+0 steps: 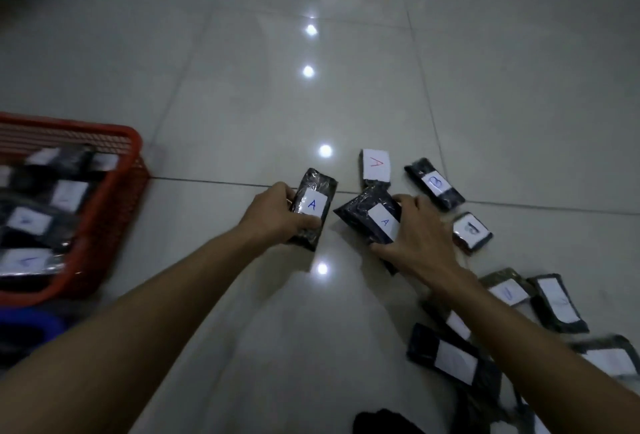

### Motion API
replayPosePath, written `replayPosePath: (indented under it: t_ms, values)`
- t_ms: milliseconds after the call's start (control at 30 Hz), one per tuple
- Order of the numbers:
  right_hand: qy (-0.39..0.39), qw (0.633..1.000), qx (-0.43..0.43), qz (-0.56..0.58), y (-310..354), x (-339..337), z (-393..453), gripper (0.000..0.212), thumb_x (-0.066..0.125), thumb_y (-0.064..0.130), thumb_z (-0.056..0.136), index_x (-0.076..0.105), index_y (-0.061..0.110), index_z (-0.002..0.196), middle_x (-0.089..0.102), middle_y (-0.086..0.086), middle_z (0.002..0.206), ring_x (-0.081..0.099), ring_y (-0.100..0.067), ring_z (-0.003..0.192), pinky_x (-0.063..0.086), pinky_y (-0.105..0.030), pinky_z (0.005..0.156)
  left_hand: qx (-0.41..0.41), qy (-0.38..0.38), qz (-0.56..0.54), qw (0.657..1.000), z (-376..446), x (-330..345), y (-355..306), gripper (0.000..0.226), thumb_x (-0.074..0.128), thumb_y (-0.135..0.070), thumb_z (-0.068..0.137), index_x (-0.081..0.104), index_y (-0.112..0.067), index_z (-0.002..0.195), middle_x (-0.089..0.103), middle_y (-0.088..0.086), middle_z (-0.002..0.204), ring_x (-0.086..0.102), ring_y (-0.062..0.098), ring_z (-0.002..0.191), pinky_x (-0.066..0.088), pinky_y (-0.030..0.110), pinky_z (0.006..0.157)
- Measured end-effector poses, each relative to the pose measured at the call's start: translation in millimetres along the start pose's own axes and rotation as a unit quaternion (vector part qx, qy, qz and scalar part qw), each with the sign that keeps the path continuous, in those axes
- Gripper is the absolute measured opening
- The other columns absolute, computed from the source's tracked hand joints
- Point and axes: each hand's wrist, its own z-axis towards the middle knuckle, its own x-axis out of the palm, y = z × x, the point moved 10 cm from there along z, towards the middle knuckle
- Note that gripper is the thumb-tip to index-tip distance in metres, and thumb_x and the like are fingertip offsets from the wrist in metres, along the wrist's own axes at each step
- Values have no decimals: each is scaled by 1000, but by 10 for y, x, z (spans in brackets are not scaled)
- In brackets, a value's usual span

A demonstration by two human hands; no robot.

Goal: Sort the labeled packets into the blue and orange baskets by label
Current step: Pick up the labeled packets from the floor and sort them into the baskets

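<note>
My left hand [277, 213] grips a dark plastic-wrapped packet [317, 198] whose white label reads A in blue, held just above the floor. My right hand [420, 234] holds a second dark packet [367, 215], also labeled A in blue, tilted beside the first. On the tiles behind them lie a packet with a red A label [376, 165] and a B packet [434, 184]. The orange basket [117, 198] stands at the left with several labeled packets inside. A corner of the blue basket [31, 324] shows below it.
More dark packets lie scattered on the floor at the right, one with a B label [471, 231], others [453, 359] blurred near my right forearm. The glossy tiled floor [277, 104] reflects ceiling lights. A dark object [384, 421] sits at the bottom edge.
</note>
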Motion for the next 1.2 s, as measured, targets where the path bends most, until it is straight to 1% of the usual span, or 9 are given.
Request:
replayPosePath:
  t_ms: [233, 333, 467, 567, 633, 733, 867, 1033, 1200]
  values:
    - [-38, 972, -231, 18, 1873, -392, -12, 86, 77, 51, 63, 42, 24, 137, 42, 2, 121, 47, -20, 111, 27, -35, 86, -8, -109, -30, 994, -611, -1720, 158, 48, 85, -11, 68, 50, -7, 100, 68, 15, 96, 70, 31, 84, 60, 46, 68]
    - [-51, 946, -319, 5, 2669, -529, -133, 84, 77, 49, 62, 44, 25, 135, 42, 2, 120, 48, -20, 107, 27, -34, 87, -7, -183, -58, 981, -1010, -2400, 331, 37, 84, -8, 69, 54, -12, 92, 69, 9, 90, 67, 20, 74, 58, 30, 60]
    - [-52, 910, -411, -19, 3546, -556, -366, 82, 76, 48, 65, 44, 23, 136, 43, 1, 121, 49, -22, 106, 30, -35, 86, -36, -255, -73, 964, -1452, -3146, 789, 53, 88, -26, 57, 60, -14, 100, 72, 6, 91, 70, 23, 83, 59, 45, 77]
    - [-38, 886, -459, -55, 4073, -393, -515, 83, 73, 51, 69, 41, 23, 140, 43, 1, 123, 48, -22, 109, 35, -37, 88, -65, -292, -114, 947, -1671, -3535, 1209, 45, 84, -20, 69, 59, -13, 106, 71, 8, 95, 70, 22, 79, 60, 36, 63]
    - [-27, 879, -473, -63, 4355, -242, -577, 84, 71, 55, 70, 39, 23, 140, 42, 0, 124, 47, -23, 110, 39, -41, 93, -84, -320, -144, 933, -1764, -3707, 1479, 42, 81, -18, 74, 56, -16, 108, 68, 6, 97, 68, 19, 79, 55, 30, 58]
    - [-21, 874, -481, -62, 4703, -8, -606, 83, 70, 57, 71, 38, 24, 140, 42, 1, 121, 48, -22, 108, 42, -43, 95, -102, -333, -177, 920, -1796, -3838, 1793, 47, 82, -17, 72, 55, -17, 110, 66, 8, 105, 67, 24, 90, 58, 38, 74]
    - [-20, 880, -472, -54, 5158, 238, -479, 82, 71, 53, 73, 35, 24, 141, 43, -2, 124, 46, -22, 112, 41, -44, 100, -125, -340, -196, 911, -1798, -3898, 2145, 29, 79, -14, 75, 56, -21, 90, 67, 9, 101, 66, 22, 85, 55, 32, 59]
    - [-16, 894, -444, -47, 5832, 503, -146, 81, 74, 47, 77, 35, 20, 142, 44, -8, 131, 45, -27, 118, 41, -46, 101, -170, -299, -237, 909, -1708, -3784, 2576, 46, 80, -19, 73, 55, -17, 112, 66, 9, 106, 67, 25, 91, 60, 38, 76]
    - [9, 908, -414, -55, 6300, 963, 89, 83, 84, 39, 72, 39, 13, 137, 47, -12, 134, 49, -31, 120, 46, -46, 101, -152, -362, -240, 888, -1682, -3882, 2750, 34, 79, -24, 73, 58, -23, 100, 67, -2, 95, 66, 16, 83, 55, 30, 71]
